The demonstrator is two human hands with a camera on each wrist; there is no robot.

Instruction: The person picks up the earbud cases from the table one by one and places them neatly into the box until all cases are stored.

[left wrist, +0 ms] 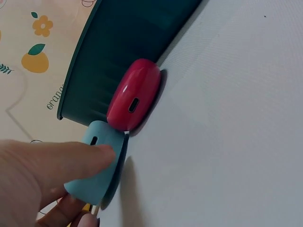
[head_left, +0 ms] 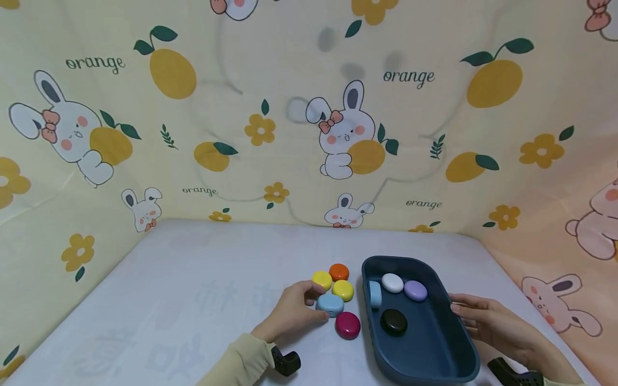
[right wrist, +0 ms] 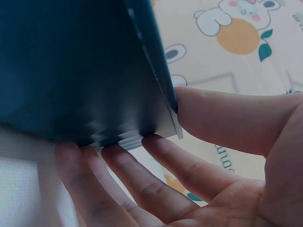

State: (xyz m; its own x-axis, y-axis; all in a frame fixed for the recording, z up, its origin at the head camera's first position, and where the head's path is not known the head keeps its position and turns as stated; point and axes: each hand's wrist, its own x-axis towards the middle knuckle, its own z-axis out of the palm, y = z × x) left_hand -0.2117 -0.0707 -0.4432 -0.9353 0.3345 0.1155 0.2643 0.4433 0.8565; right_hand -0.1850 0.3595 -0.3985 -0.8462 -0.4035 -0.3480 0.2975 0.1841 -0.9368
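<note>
My left hand [head_left: 296,308] pinches a light blue rounded bead [head_left: 330,305] with a slot in its side; the thumb lies along it in the left wrist view. Right beside it on the table is a glossy dark pink bead [head_left: 347,325], also slotted. Two yellow beads [head_left: 343,290] and an orange bead [head_left: 339,272] sit just beyond. My right hand [head_left: 497,321] rests at the right side of a dark blue tray [head_left: 470,354], its fairly straight fingers [right wrist: 128,165] against the outer wall and the thumb at the rim.
Inside the tray lie a white bead [head_left: 392,283], a purple bead [head_left: 416,290], a black bead [head_left: 394,322] and a light blue bead [head_left: 375,295] on edge against the left wall. A patterned cloth [head_left: 289,161] rises behind and beside the white table [head_left: 193,300].
</note>
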